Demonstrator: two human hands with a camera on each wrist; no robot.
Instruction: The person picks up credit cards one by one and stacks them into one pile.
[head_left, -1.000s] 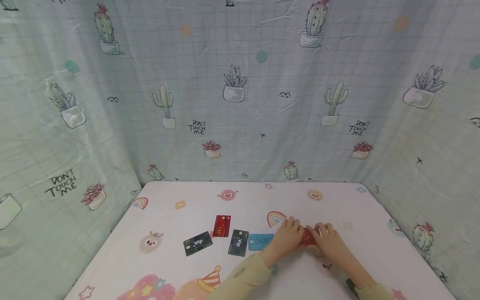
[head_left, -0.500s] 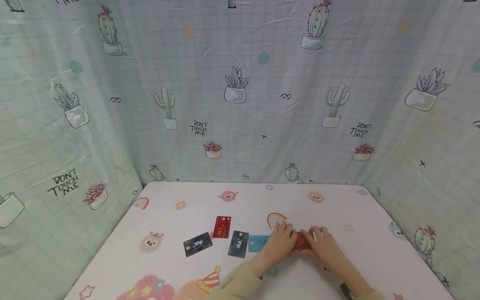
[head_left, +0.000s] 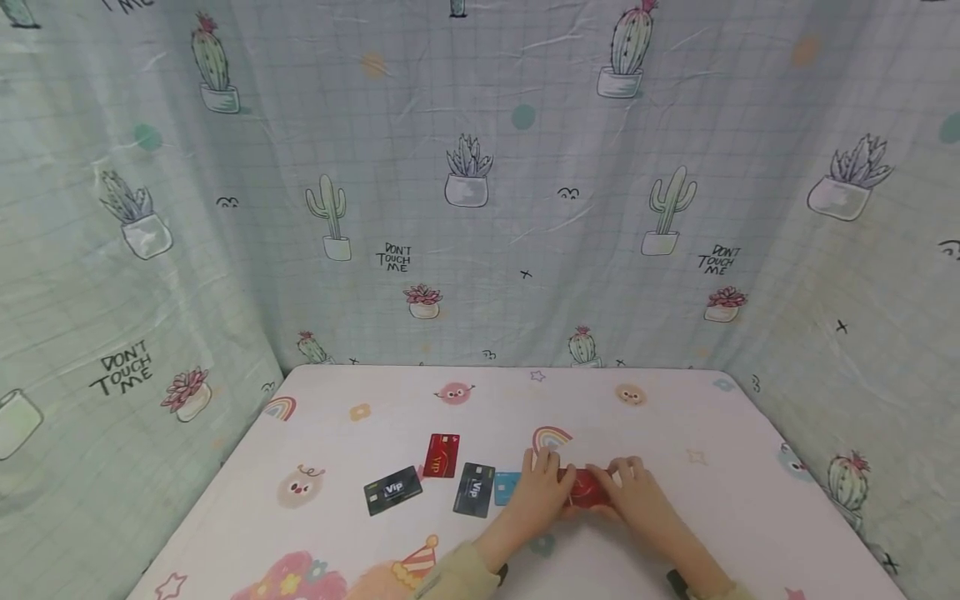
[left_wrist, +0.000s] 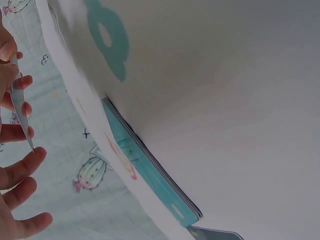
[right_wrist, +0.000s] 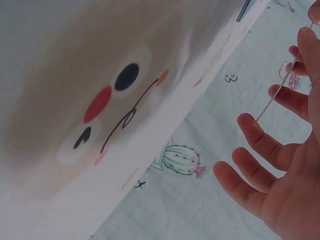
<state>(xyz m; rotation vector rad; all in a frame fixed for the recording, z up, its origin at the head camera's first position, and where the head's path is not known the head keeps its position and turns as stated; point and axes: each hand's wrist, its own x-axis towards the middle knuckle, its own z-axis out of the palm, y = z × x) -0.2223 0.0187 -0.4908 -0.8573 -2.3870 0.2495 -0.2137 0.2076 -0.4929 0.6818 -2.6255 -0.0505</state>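
Note:
Both hands hold one red card (head_left: 587,489) over the right half of the table, one at each end. My left hand (head_left: 534,497) pinches its left end, and my right hand (head_left: 641,504) pinches the right. In the wrist views the held card (left_wrist: 19,107) appears nearly edge-on, raised off the table, with fingers spread behind it. Just left of the left hand lies a blue VIP card (head_left: 506,487), partly hidden by that hand. From the left wrist, this blue card (left_wrist: 150,170) tops a thin stack with dark edges.
Left of the blue card lie a black Vip card (head_left: 474,490), a red VIP card (head_left: 441,456) and a tilted black Vip card (head_left: 393,490). The white table (head_left: 637,425) carries printed cartoons. Cactus-print cloth (head_left: 525,225) hangs around its back and sides.
Both hands have moved left with the red card between them, towards the blue card. The left hand covers more of the blue card. The other cards have stayed put.

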